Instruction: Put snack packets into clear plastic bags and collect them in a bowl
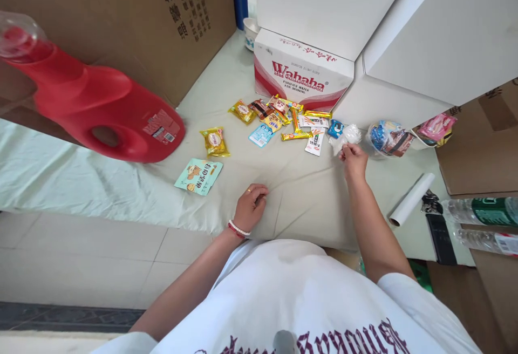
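Note:
My right hand [354,160] pinches the near edge of a crumpled white plastic bag [351,135]. A small blue packet [335,128] lies against the bag's left side. Loosely curled, my left hand [251,204] rests near the front of the cloth-covered table, with nothing visible in its fingers. Ahead of it lie a light blue snack packet [261,134], yellow-wrapped sticks [297,136] and white sachets [314,142]. A yellow-wrapped cake [215,142] and a mint green pouch [199,176] are to the left. Just right of my right hand is a clear tub of wrapped snacks [389,139].
A red detergent bottle [109,111] stands at left before a big cardboard box [121,14]. The Wahaha carton [303,70] sits behind the snacks, near white cabinets [324,3]. At right are a white roll [411,199], keys [431,202], a black phone [441,239] and plastic bottles [493,211].

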A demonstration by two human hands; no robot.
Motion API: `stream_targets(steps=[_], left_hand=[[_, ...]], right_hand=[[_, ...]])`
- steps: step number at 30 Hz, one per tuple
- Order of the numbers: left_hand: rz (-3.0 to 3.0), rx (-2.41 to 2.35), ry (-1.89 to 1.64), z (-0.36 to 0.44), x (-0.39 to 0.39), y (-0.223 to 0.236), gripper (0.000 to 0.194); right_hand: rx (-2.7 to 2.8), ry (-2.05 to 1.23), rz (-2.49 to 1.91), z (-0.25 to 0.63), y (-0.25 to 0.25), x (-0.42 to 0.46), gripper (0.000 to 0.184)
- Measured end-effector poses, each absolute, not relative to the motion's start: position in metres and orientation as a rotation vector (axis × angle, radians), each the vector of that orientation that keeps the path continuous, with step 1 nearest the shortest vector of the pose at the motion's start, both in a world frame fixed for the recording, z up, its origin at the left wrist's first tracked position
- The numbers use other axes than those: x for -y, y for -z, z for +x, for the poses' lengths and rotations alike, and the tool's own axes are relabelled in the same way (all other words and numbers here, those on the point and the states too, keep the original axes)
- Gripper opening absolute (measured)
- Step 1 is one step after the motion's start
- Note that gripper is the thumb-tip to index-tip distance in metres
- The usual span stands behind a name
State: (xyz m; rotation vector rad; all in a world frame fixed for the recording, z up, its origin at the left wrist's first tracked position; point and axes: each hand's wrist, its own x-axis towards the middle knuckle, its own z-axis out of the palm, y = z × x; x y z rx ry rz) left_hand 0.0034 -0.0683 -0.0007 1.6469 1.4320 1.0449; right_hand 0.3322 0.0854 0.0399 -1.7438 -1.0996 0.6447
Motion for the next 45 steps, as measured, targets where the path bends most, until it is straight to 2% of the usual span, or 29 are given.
stream_targets(steps=[5, 8, 10, 14, 19, 22, 27, 32, 34, 36, 39, 42, 45], left_hand=[[1.511, -1.259, -1.074, 0.039, 0.069, -0.024, 0.016], [1.562, -1.140, -1.106, 0.071, 0.064, -0.036, 0.035], [1.637, -1.097, -1.052, 0.088, 0.060, -0.038, 0.035], [1.624, -1.076, -0.875, 0.101, 0.059, -0.031, 0.015], [1.424, -1.080, -0.850, 0.094, 0.069, -0.024, 0.021], [1.120, -1.071, -0.841, 0.090, 0.073, -0.022, 0.031], [0.872, -1.138, -0.898, 0.088, 0.070, -0.022, 0.041], [0.842, -1.165, -0.900, 0.088, 0.066, -0.026, 0.037], [0.854, -1.190, -0.902, 0.085, 0.068, -0.025, 0.033], [0.866, -1.224, -0.901, 0.079, 0.071, -0.023, 0.032], [0.877, -1.268, -0.887, 0.066, 0.078, -0.021, 0.033], [0.893, -1.299, -0.867, 0.055, 0.086, -0.020, 0.033], [0.886, -1.323, -0.866, 0.050, 0.092, -0.018, 0.032]], right_hand=[[0.620, -1.202, -1.356, 0.281, -0.052, 0.025, 0.039], [0.478, -1.407, -1.315, 0.257, -0.056, 0.072, 0.037], [0.465, -1.470, -1.308, 0.249, -0.058, 0.086, 0.037], [0.583, -1.511, -1.321, 0.250, -0.061, 0.090, 0.036], [0.761, -1.590, -1.331, 0.258, -0.054, 0.088, 0.037], [0.835, -1.599, -1.333, 0.258, -0.049, 0.088, 0.036], [1.130, -1.455, -1.355, 0.259, -0.051, 0.089, 0.028], [1.494, -1.346, -1.415, 0.271, -0.047, 0.088, 0.019], [1.553, -1.057, -1.558, 0.289, -0.046, 0.075, 0.021], [1.560, -0.609, -1.734, 0.315, -0.048, 0.051, 0.025], [1.505, -0.054, -1.949, 0.362, -0.054, 0.002, 0.042], [1.504, 0.179, -2.134, 0.404, -0.055, -0.042, 0.056], [1.519, 0.204, -2.275, 0.431, -0.048, -0.067, 0.059]])
